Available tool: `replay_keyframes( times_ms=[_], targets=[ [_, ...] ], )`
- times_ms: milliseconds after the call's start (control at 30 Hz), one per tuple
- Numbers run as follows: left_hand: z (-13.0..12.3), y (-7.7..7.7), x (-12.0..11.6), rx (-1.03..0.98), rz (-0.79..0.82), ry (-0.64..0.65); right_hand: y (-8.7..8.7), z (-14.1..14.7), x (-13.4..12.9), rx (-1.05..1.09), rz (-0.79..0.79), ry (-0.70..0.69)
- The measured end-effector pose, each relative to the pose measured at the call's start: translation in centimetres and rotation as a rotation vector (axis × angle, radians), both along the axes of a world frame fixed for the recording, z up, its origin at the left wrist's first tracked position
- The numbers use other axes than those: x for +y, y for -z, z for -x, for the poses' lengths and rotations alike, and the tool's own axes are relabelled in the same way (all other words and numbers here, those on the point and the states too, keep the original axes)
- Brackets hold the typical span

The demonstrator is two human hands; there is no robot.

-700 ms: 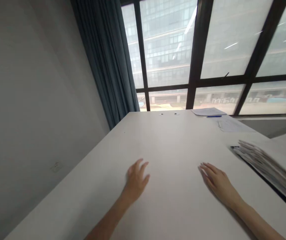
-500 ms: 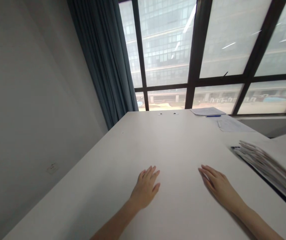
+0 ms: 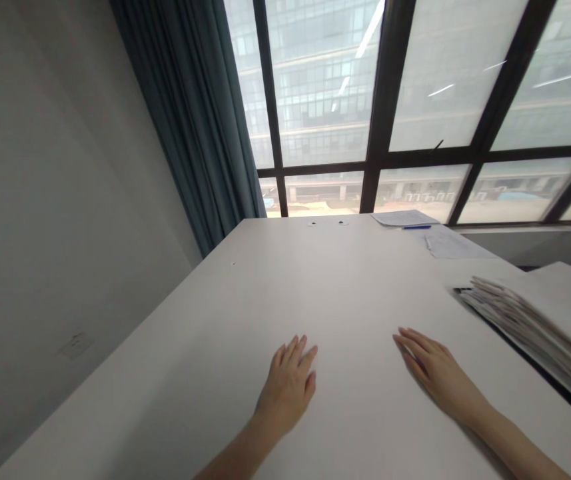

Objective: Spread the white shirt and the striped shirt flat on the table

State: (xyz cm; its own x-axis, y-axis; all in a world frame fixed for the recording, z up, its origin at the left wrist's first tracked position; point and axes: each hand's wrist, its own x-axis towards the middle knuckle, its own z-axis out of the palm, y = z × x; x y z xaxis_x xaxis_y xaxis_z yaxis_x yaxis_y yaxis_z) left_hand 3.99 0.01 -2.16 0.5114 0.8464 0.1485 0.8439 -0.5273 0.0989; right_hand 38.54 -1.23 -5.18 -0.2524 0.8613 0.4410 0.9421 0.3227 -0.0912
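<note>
Two bare hands here, both palm down over one broad, smooth, matt-white surface (image 3: 315,287) that spreads beneath and ahead of them! The left hand (image 3: 288,383) has its fingers fanned moderately wide, thumb angled out toward the right. And the right hand (image 3: 432,367), well apart from it, is the narrower shape: fingers stretched long and lying close together, pointing ahead and inward. Whether the left palm actually meets the surface, the view can't tell.

Out to the right of the right hand, one thick stack of papers (image 3: 540,333), its layered edges ragged and wavy, a plain white sheet on top, and a flat black edge (image 3: 565,395) running beneath. Count the sheets? Too tightly packed for that!

Well ahead of the right hand, two thin lots of loose white paper, a farther one (image 3: 402,218) and a nearer one (image 3: 458,245), with one slim blue pen (image 3: 416,227) lying between. Straight ahead of the left hand, two small pale fittings with dark centres sit near the far edge, one (image 3: 313,224) beside the other (image 3: 342,223). And beyond, ahead and left, one blue curtain (image 3: 195,113) hangs in deep vertical folds!
</note>
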Motion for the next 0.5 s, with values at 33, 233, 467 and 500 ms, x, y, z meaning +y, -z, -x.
replay_keyframes(
  times_ms=[33,233,467,500],
  targets=[
    [-0.02,0.02,0.02,0.003,0.0,-0.002,-0.05,0.02,-0.04,-0.002,0.005,-0.001],
    [-0.11,-0.19,0.16,-0.002,0.009,0.006,-0.25,0.06,-0.17,0.003,0.008,0.001],
    [0.06,0.14,0.15,-0.046,-0.004,0.012,-0.08,0.12,-0.13,0.006,-0.004,0.008],
    [0.08,0.27,0.18,-0.053,-0.01,0.014,-0.07,0.14,-0.14,0.007,-0.001,0.01]
  ],
)
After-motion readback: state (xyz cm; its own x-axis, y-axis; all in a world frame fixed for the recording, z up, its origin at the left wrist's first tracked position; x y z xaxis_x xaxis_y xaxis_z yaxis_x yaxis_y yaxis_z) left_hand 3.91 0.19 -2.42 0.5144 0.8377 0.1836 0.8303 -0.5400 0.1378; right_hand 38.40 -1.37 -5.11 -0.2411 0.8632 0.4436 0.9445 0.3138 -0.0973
